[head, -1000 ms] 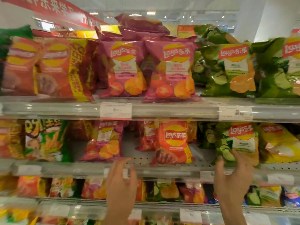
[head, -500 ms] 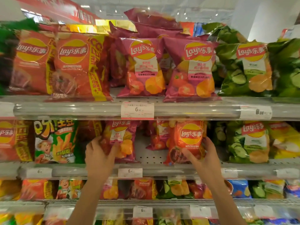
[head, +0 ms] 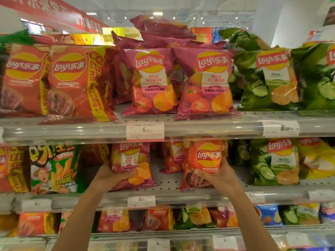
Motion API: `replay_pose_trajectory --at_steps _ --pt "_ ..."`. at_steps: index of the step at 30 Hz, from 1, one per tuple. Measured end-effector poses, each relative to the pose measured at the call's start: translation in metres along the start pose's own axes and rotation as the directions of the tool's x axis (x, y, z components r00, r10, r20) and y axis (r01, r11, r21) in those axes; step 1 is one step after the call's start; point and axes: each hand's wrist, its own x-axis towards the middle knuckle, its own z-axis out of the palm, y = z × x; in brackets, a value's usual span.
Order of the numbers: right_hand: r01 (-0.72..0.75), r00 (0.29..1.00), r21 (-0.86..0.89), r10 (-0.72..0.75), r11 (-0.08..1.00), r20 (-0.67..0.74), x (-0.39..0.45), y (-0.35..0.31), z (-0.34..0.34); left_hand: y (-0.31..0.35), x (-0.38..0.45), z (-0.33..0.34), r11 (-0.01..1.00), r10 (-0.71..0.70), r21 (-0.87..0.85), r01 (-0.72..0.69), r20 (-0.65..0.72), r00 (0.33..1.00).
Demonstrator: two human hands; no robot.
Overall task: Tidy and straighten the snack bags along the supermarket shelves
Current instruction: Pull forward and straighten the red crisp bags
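Note:
On the middle shelf (head: 170,195), my left hand (head: 110,175) grips a pink tomato-flavour chip bag (head: 133,163) from its left side, thumb across the front. My right hand (head: 216,175) grips an orange-red chip bag (head: 204,158) low on its front, fingers wrapped round its right side. Both bags stand upright. A second pink bag (head: 172,156) stands further back between them, with bare shelf in front of it.
The top shelf (head: 199,127) carries orange, pink and green chip bags in rows. Beside my hands stand a green fries-snack bag (head: 54,169) on the left and a green cucumber bag (head: 273,160) on the right. Price tags line the shelf edges. More bags fill the lower shelf.
Both hands rose from below the middle shelf edge to the bags. The left hand closed round the pink bag, the right round the orange-red bag.

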Motion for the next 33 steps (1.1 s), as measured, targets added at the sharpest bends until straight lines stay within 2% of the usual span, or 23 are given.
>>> replay_pose_trajectory --at_steps 15,23,33 --pt "0.056 0.984 0.030 -0.051 0.998 -0.168 -0.006 0.001 -0.006 -0.004 -0.033 0.033 0.989 0.139 -0.024 -0.146 -0.190 0.972" --pt "0.032 0.961 0.047 -0.018 0.998 -0.275 -0.024 0.009 -0.052 0.017 -0.035 0.096 0.972 0.210 -0.084 -0.219 -0.101 0.972" --pt "-0.032 0.917 0.147 0.087 0.989 -0.389 -0.070 0.045 -0.101 0.027 -0.030 0.186 0.975 0.220 -0.032 -0.220 0.019 0.975"
